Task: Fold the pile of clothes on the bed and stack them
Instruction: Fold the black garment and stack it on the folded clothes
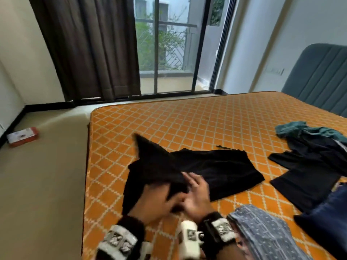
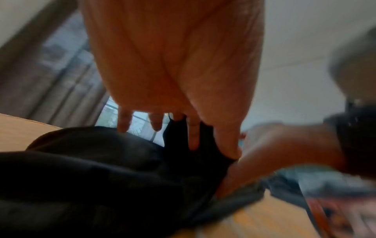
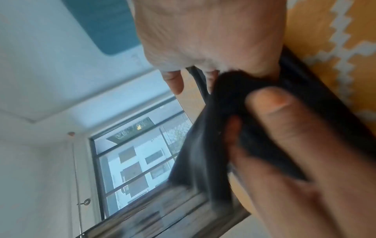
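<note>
While the left hand (image 1: 152,199) lifts a fold of the black garment (image 1: 216,166) on the bed (image 1: 187,124), the right hand (image 1: 197,196) pinches its edge (both grips holding cloth).

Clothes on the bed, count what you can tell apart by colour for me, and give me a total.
Black: 2, the black garment both hands hold, and a black piece in the pile
Teal: 1, the teal garment
Dark blue: 1, the dark blue piece
Total: 4; the pile may hide more.
</note>
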The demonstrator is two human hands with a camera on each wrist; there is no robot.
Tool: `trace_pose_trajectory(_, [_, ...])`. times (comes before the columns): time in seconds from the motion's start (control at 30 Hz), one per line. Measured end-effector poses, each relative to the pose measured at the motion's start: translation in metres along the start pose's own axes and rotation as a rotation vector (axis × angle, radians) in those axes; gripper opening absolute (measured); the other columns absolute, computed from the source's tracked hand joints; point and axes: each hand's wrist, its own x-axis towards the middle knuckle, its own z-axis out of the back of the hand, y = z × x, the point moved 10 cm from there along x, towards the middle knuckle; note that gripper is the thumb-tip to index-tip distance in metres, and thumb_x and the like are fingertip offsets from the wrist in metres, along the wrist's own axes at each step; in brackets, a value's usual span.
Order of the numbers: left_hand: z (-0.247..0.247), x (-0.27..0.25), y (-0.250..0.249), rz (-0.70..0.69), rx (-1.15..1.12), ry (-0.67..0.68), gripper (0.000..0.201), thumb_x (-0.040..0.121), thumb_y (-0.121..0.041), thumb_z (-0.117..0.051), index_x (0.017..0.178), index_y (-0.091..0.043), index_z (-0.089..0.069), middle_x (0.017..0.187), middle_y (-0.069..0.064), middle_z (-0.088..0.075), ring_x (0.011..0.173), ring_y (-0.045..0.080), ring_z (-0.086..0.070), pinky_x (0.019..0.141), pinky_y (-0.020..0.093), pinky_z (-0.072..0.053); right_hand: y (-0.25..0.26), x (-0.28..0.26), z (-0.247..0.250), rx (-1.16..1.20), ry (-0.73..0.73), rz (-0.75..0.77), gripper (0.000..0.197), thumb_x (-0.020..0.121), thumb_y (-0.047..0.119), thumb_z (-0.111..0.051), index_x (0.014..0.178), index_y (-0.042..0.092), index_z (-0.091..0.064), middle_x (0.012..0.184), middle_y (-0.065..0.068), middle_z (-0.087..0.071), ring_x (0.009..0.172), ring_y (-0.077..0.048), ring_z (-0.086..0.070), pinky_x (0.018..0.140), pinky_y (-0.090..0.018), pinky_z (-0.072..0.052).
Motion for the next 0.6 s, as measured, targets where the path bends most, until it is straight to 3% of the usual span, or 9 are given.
trace_pose_trajectory(0.03, [-0.021, -0.004, -0.028, -0.008, 0.219, 0.132, 0.107, 0.071, -0.092, -0.001, 0.148, -0.028, -0.04, 0.162, -0.003, -0.027, 0.148, 0.014, -0.026, 0.119, 0.041, -0.024, 0.008, 0.007, 0.023, 0.116, -0.062, 0.028, 0.027, 0.092, 0.036, -0.055, 0.107, 0.017, -0.067, 0.104, -0.01, -0.069, 0.089, -0.028, -0.062, 0.077, -0.037, -0.048])
trace_pose_trajectory(0.1, [-0.058, -0.003, -0.014, -0.013, 0.387, 0.282, 0.104, 0.067, -0.084, 0.004, 0.15, -0.03, -0.031, 0.165, -0.009, 0.016, 0.154, 0.017, 0.006, 0.121, 0.055, -0.006, 0.028, -0.004, 0.051, 0.191, -0.151, 0.083, 0.036, 0.093, 0.042, -0.057, 0.113, 0.014, -0.066, 0.109, -0.011, -0.066, 0.098, -0.028, -0.063, 0.083, -0.038, -0.052])
trace_pose_trajectory(0.2, [-0.071, -0.004, 0.007, 0.063, 0.322, 0.319, 0.073, 0.089, -0.076, -0.02, 0.144, -0.03, -0.037, 0.166, -0.011, 0.015, 0.154, 0.016, 0.008, 0.121, 0.057, -0.002, 0.036, -0.011, 0.056, 0.036, -0.156, 0.114, 0.032, 0.094, 0.039, -0.059, 0.109, 0.013, -0.07, 0.081, -0.005, -0.074, 0.066, -0.019, -0.069, 0.051, -0.023, -0.051])
trace_pose_trajectory(0.23, [-0.073, -0.005, 0.014, 0.093, 0.335, 0.336, 0.067, 0.093, -0.072, -0.029, 0.145, -0.03, -0.036, 0.166, -0.01, 0.014, 0.154, 0.016, 0.008, 0.121, 0.057, -0.002, 0.034, -0.009, 0.057, -0.02, -0.181, 0.104, 0.032, 0.091, 0.037, -0.064, 0.113, 0.013, -0.068, 0.085, -0.005, -0.075, 0.067, -0.017, -0.071, 0.048, -0.022, -0.05])
trace_pose_trajectory(0.3, [-0.076, -0.008, 0.026, 0.14, 0.353, 0.362, 0.066, 0.095, -0.068, -0.037, 0.148, -0.03, -0.033, 0.167, -0.009, 0.013, 0.154, 0.018, 0.007, 0.121, 0.058, -0.004, 0.026, 0.003, 0.056, -0.19, -0.235, 0.08, 0.057, 0.081, 0.039, -0.077, 0.128, 0.016, -0.055, 0.107, -0.008, -0.071, 0.087, -0.02, -0.07, 0.06, -0.028, -0.054])
trace_pose_trajectory(0.4, [-0.074, -0.013, 0.045, 0.181, 0.413, 0.374, 0.072, 0.093, -0.068, -0.043, 0.152, -0.031, -0.027, 0.166, -0.008, 0.016, 0.154, 0.019, 0.009, 0.121, 0.058, -0.003, 0.026, 0.026, 0.067, -0.42, -0.421, 0.116, 0.091, 0.045, 0.054, -0.088, 0.119, 0.014, -0.052, 0.113, -0.007, -0.067, 0.105, -0.027, -0.066, 0.09, -0.043, -0.057])
trace_pose_trajectory(0.43, [-0.071, -0.014, 0.048, 0.188, 0.412, 0.354, 0.074, 0.092, -0.069, -0.044, 0.153, -0.032, -0.024, 0.166, -0.008, 0.017, 0.154, 0.02, 0.01, 0.121, 0.058, -0.003, 0.031, 0.033, 0.073, -0.476, -0.49, 0.13, 0.094, 0.043, 0.054, -0.089, 0.119, 0.013, -0.052, 0.115, -0.009, -0.066, 0.109, -0.03, -0.065, 0.096, -0.044, -0.055])
trace_pose_trajectory(0.5, [-0.07, -0.018, 0.056, 0.207, 0.412, 0.341, 0.077, 0.091, -0.068, -0.046, 0.155, -0.034, -0.019, 0.166, -0.008, 0.018, 0.154, 0.021, 0.01, 0.121, 0.057, -0.003, 0.041, 0.041, 0.083, -0.583, -0.582, 0.136, 0.093, 0.053, 0.043, -0.092, 0.126, 0.007, -0.049, 0.121, -0.014, -0.065, 0.113, -0.036, -0.063, 0.099, -0.043, -0.053])
trace_pose_trajectory(0.6, [-0.074, -0.022, 0.069, 0.239, 0.426, 0.348, 0.081, 0.09, -0.07, -0.046, 0.156, -0.04, -0.009, 0.165, -0.007, 0.02, 0.154, 0.023, 0.012, 0.121, 0.058, -0.004, 0.052, 0.039, 0.091, -0.748, -0.645, 0.081, 0.063, 0.076, 0.032, -0.079, 0.126, 0.003, -0.054, 0.125, -0.021, -0.064, 0.115, -0.04, -0.062, 0.097, -0.039, -0.05])
